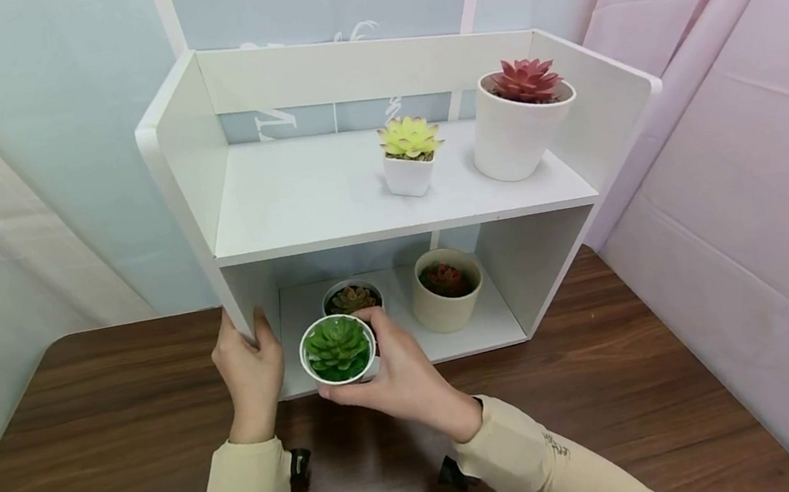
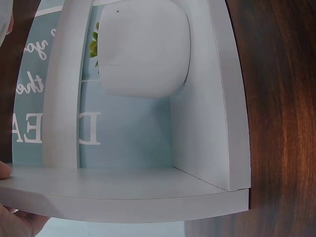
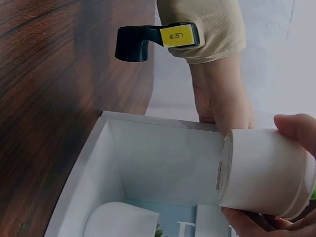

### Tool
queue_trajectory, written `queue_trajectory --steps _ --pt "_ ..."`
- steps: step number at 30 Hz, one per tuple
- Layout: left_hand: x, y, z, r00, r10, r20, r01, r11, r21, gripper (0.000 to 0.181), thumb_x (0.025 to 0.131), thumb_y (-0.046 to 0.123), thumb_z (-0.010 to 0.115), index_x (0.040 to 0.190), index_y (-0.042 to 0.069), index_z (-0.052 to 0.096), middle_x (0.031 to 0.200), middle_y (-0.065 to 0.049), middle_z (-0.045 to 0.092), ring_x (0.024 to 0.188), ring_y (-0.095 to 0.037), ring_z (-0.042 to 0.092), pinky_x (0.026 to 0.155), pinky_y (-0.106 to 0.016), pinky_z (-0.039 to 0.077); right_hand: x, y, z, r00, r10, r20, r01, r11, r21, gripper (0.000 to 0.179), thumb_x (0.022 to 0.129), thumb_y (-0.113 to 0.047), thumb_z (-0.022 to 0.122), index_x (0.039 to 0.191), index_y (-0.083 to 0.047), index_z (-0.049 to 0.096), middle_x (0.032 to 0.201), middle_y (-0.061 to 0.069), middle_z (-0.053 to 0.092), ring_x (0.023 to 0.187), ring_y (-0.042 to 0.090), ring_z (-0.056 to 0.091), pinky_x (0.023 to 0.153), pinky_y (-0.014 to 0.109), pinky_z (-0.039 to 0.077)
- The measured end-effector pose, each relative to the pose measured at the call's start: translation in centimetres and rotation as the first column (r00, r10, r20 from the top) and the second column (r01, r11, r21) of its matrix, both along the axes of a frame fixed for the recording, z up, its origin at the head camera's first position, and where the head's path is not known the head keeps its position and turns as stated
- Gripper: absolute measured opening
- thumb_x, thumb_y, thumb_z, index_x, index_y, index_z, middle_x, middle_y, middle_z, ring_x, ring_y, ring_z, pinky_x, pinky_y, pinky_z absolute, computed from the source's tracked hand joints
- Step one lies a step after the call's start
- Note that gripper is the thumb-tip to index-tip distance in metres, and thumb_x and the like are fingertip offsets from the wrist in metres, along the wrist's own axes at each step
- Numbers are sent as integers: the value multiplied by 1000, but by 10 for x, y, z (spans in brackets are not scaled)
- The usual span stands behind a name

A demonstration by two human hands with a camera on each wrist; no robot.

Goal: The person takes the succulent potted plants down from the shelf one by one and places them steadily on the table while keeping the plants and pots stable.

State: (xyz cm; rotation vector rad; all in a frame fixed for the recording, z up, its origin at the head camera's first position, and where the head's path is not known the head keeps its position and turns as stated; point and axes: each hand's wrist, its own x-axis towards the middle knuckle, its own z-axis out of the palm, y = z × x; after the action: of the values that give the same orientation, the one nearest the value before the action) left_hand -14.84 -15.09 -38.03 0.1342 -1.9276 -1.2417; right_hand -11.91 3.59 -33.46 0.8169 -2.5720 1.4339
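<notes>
Currently, the right hand (image 1: 400,367) pinches the white-potted green succulent (image 1: 337,349) at the lower tier's (image 1: 493,329) front; the left hand (image 1: 248,367) grips the left side panel (image 1: 187,149). Seemingly it is being shelved or removed; the next move calls for clearing the brownish succulent (image 1: 352,296) behind.

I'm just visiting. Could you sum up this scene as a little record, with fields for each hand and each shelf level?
Right hand: holds a white pot with a green succulent
Left hand: grips the left side panel of the white shelf
Upper level: yellow-green succulent in a small white pot; red succulent in a larger white pot, to its right
Lower level: brownish succulent, partly hidden behind the held pot; reddish succulent in a cream pot
Underneath: dark wooden table
</notes>
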Motion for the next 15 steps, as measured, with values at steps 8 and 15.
queue_trajectory --steps 8,15 --pt "0 0 0 1000 0 -5 0 1000 7 27 92 -1 53 117 -9 58 112 -30 64 103 -43 62 81 -60 48 1 2 -11 999 -13 31 13 1000 7 71 66 -27 87 123 -8 48 112 2 63 99 14 62 85 33 50" --pt "-1 -1 -1 1000 6 -2 -6 1000 4 26 92 1 54 116 -9 58 111 -30 64 102 -43 63 81 -59 48 3 5 -19 999 -22 49 22 1000 6 72 66 -28 87 123 -9 47 114 2 63 101 15 62 86 34 50"
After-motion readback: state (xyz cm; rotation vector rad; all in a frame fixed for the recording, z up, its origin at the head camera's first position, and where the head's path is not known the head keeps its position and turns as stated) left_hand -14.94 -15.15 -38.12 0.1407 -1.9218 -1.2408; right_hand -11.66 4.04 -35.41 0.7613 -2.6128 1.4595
